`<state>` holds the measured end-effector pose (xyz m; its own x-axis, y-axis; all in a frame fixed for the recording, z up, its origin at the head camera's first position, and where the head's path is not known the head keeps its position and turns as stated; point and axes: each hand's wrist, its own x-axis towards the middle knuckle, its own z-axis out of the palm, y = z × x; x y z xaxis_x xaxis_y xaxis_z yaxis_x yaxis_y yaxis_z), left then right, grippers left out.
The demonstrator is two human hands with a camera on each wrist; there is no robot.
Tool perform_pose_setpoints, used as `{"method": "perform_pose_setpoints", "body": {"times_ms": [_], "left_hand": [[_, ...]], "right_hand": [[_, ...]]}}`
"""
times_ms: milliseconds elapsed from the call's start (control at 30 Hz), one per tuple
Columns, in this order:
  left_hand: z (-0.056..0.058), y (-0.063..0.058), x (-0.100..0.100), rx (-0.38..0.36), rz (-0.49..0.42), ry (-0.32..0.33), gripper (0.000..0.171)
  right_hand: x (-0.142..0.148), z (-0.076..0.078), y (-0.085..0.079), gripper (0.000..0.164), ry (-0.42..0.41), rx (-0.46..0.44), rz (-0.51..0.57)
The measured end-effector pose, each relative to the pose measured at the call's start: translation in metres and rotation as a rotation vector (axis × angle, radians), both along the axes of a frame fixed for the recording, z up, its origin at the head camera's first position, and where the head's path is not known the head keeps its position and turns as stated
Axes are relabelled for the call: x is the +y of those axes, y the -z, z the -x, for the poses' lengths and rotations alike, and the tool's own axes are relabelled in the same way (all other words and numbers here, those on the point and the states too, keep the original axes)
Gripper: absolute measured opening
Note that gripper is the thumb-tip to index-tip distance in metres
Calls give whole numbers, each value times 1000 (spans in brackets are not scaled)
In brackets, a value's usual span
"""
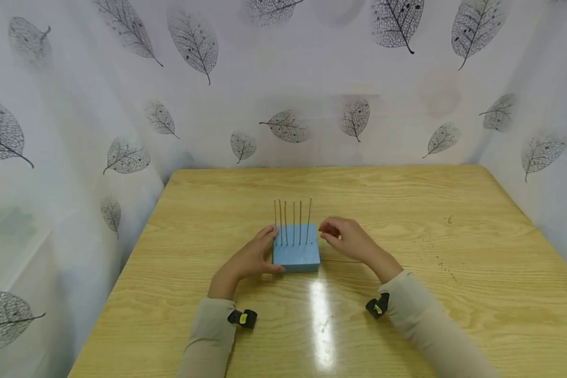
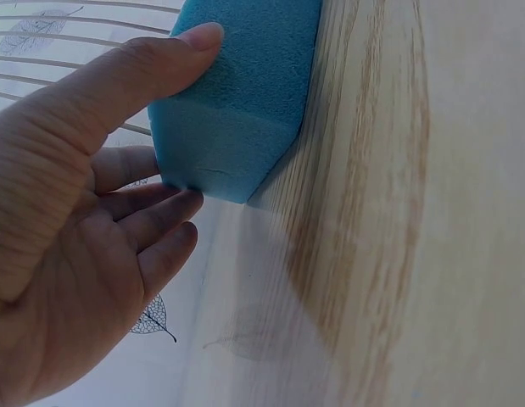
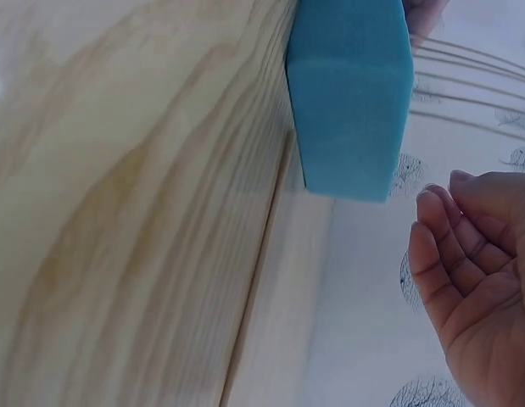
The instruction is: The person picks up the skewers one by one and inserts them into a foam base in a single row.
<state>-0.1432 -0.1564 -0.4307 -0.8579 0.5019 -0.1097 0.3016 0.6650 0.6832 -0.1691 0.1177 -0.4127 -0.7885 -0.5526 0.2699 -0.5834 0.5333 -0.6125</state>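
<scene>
A light-blue foam block [image 1: 296, 255] lies on the table, with several thin brown sticks [image 1: 294, 223] standing upright in a row in its top. To the right of this row is a small dark spot on the block. My left hand [image 1: 250, 258] holds the block's left end, the thumb on the near face and the fingers at the far left side. Just off the block's right side is my right hand [image 1: 352, 240], fingers loosely bent. Nothing shows between its thumb and fingertips in the right wrist view.
A thin brown stick-like line [image 3: 260, 263] runs along the table beside the block's right end. The wooden table [image 1: 453, 220] reaches back to a white curtain [image 1: 312, 79] with a leaf print, which also hangs at both sides.
</scene>
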Motion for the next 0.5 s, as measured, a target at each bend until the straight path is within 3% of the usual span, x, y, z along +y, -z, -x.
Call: {"method": "perform_pose_setpoints", "body": {"times_ms": [500], "left_hand": [[2,1,-2,21,32,14,98]], "right_hand": [[48,-6,10,11,44,-68,-70]]}}
